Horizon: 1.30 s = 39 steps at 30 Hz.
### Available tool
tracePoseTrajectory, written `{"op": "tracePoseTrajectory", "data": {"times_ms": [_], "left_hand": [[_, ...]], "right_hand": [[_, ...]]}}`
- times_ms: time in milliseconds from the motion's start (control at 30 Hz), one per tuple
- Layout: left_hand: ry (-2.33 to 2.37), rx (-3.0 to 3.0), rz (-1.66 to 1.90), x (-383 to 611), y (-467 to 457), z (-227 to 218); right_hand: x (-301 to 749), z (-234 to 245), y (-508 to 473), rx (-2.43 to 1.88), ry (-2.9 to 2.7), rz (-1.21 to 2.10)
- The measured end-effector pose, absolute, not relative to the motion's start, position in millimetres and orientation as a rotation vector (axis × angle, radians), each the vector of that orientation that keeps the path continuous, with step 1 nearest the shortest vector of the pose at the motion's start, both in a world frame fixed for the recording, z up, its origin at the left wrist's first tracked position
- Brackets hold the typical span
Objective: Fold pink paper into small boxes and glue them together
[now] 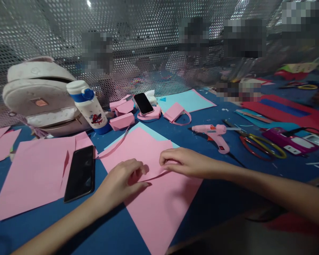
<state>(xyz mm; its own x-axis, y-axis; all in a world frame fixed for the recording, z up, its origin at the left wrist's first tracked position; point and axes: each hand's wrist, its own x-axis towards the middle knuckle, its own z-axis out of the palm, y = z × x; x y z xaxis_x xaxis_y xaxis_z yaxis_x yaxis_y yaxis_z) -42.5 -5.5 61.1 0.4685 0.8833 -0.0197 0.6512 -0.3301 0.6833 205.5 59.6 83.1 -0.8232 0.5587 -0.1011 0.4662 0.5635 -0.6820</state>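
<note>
A pink sheet of paper (159, 216) lies at an angle on the blue table in front of me, with a smaller pink paper piece (151, 166) on top of it. My right hand (184, 161) pinches the right side of this upper piece, thumb below and fingers curled above. At the piece's left end is my left hand (124, 179), its fingers bent and its thumb apart from them, close to the lifted lower edge. Light blue paper (149, 131) shows from under the pink sheet. A pink glue gun (215, 134) rests beyond my right forearm.
On the left are a black phone (81, 173), more pink paper (39, 173), a white bottle (89, 108) and a backpack (42, 95). Folded pink paper bags (122, 121) and another phone (143, 103) stand behind. Scissors (263, 145) and a purple power strip (289, 141) lie right.
</note>
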Motion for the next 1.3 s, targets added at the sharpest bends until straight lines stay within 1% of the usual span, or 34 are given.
{"op": "tracePoseTrajectory", "data": {"times_ms": [133,433,567,700,767,833,933,1000,1100,1200,1267,1300], "left_hand": [[1.267,2.114,0.563,-42,-2,59],[1.322,2.052,0.586,-48,-2,63],[1.341,2.019,0.646,-56,-2,73],[1.348,1.909,0.664,-61,-5,96],[1.328,1.788,0.665,-62,-7,109],[1.266,1.670,0.683,-61,-9,119],[1.223,1.566,0.667,-59,-9,120],[1.254,1.555,0.606,-57,-7,110],[1.286,1.595,0.537,-53,0,85],[1.347,1.758,0.581,-48,7,59],[1.396,1.835,0.599,-45,10,48],[1.415,1.859,0.600,-43,11,44]], "right_hand": [[204,85,61,-0.858,-2.618,1.130],[213,87,61,-0.910,-2.507,1.153],[218,94,63,-0.856,-2.592,1.119],[222,113,60,-0.888,-2.534,1.082],[224,126,55,-0.953,-2.463,1.157],[224,139,52,-1.017,-2.377,1.299],[225,150,53,-1.064,-2.330,1.434],[225,146,60,-1.059,-2.419,1.365],[223,125,77,-1.050,-2.620,1.074],[217,97,90,-1.139,-2.774,0.777],[210,83,94,-1.127,-2.831,0.676],[207,77,95,-1.096,-2.848,0.679]]}}
